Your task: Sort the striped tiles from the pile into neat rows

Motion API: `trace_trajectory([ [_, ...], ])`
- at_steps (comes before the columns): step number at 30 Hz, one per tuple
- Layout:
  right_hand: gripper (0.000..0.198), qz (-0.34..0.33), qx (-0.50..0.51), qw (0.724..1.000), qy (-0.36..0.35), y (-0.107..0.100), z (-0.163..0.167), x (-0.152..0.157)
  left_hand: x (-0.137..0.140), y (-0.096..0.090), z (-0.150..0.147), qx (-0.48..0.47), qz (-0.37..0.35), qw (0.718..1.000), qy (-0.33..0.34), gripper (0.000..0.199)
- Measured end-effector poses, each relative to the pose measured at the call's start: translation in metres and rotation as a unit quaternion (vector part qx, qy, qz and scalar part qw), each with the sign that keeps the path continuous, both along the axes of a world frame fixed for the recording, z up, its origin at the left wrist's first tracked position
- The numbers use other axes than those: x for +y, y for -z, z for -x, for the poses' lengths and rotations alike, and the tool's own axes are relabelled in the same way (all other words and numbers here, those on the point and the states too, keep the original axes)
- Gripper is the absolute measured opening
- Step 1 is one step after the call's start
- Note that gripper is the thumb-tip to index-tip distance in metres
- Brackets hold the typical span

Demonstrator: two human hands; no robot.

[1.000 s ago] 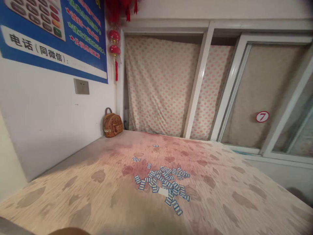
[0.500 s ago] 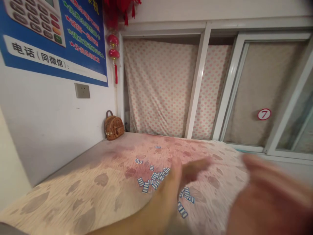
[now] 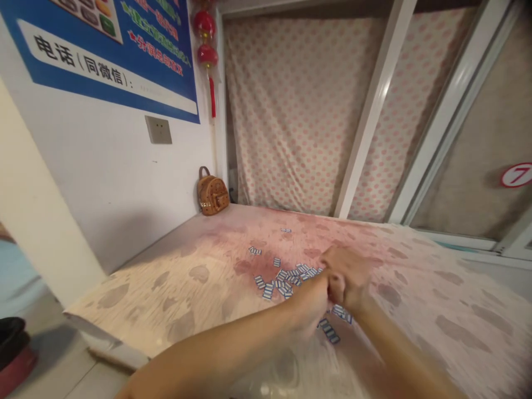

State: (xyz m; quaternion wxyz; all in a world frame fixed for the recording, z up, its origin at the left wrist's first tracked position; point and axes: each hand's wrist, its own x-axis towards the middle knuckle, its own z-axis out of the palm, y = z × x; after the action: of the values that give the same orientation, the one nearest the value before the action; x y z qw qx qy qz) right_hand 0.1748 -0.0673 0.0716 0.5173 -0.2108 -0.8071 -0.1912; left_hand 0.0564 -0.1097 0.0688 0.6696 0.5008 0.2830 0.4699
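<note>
My left hand (image 3: 316, 303) and my right hand (image 3: 349, 272) meet above the tabletop, touching each other. Both have their fingers curled in, and whatever may be between them is hidden. Under and beside them lies a loose pile of small flat pieces (image 3: 285, 287) with white and blue stripes, partly covered by my left hand. Nearer to me, a longer striped strip (image 3: 330, 331) rests below my hands. A few more striped pieces lie apart from the pile, including a single one (image 3: 276, 261) and a short group (image 3: 255, 251) to the left.
A patterned cloth (image 3: 199, 302) covers the table. A small brown backpack (image 3: 213, 194) stands in the far left corner by the wall. Behind the table hangs a dotted curtain (image 3: 299, 116) in a white window frame. A dark and red container (image 3: 16, 354) is on the floor at left.
My hands were apart and blurred, the right one far to the right; now they are together over the pile. The view has turned downward and to the left.
</note>
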Motion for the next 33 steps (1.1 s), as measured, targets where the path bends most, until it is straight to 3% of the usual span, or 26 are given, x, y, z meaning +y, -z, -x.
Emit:
trace_trajectory([
  [2, 0.047, 0.120, 0.099, 0.984, 0.083, 0.005, -0.019, 0.022, 0.016, -0.008, 0.018, 0.073, -0.101, 0.992, 0.022, 0.032],
  [3, 0.048, 0.184, 0.151, 0.962, 0.136, 0.009, -0.026, 0.031, 0.028, -0.012, 0.030, 0.126, -0.165, 0.978, 0.004, 0.030],
  [5, 0.048, 0.256, 0.254, 0.908, 0.214, 0.015, -0.034, 0.044, 0.060, -0.017, 0.055, 0.248, -0.266, 0.926, -0.101, 0.020],
  [6, 0.047, 0.269, 0.275, 0.895, 0.225, 0.019, -0.034, 0.048, 0.079, -0.016, 0.067, 0.311, -0.283, 0.888, -0.185, 0.017],
  [8, 0.044, 0.280, 0.257, 0.898, 0.223, 0.025, -0.030, 0.052, 0.116, -0.005, 0.087, 0.443, -0.261, 0.817, -0.261, 0.013],
  [10, 0.041, 0.280, 0.208, 0.909, 0.229, 0.033, -0.023, 0.052, 0.144, 0.015, 0.101, 0.550, -0.201, 0.773, -0.245, 0.011],
  [11, 0.040, 0.277, 0.181, 0.913, 0.237, 0.037, -0.021, 0.052, 0.154, 0.026, 0.106, 0.567, -0.187, 0.767, -0.236, 0.010],
  [15, 0.040, 0.265, 0.113, 0.921, 0.261, 0.056, -0.026, 0.055, 0.168, 0.067, 0.116, 0.600, -0.185, 0.759, -0.172, 0.016],
  [18, 0.041, 0.276, 0.129, 0.912, 0.274, 0.065, -0.038, 0.058, 0.170, 0.079, 0.119, 0.597, -0.199, 0.766, -0.130, 0.023],
  [25, 0.043, 0.298, 0.145, 0.908, 0.256, 0.063, -0.040, 0.057, 0.174, 0.085, 0.120, 0.560, -0.181, 0.802, -0.102, 0.015],
  [33, 0.043, 0.317, 0.132, 0.908, 0.239, 0.068, -0.037, 0.056, 0.168, 0.082, 0.113, 0.549, -0.191, 0.805, -0.118, 0.009],
])
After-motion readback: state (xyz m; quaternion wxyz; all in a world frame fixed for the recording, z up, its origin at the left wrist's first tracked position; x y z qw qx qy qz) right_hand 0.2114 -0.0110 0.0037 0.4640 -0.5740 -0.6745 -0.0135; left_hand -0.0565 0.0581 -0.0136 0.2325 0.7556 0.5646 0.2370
